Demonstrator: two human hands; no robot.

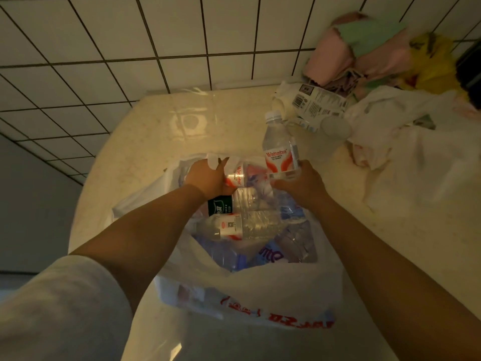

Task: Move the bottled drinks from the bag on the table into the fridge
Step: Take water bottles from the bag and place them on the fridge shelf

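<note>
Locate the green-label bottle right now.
Head view, centre: the green-label bottle lies on its side in the open plastic bag, just below the left hand and above a white-label bottle.

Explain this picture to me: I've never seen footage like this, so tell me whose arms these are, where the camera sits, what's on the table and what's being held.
There is no machine here. The arms belong to a person wearing a camera on the head, so you look forward and down along them.

The right hand holds an upright water bottle by its base, lifted above the bag. The left hand reaches into the bag and grips a second bottle lying on its side.

The bag is white plastic, open, and stands on a pale table against a tiled wall. More bottles lie inside it. Behind, to the right, lie crumpled packaging, another white bag and some coloured cloths. No fridge is in view.
</note>
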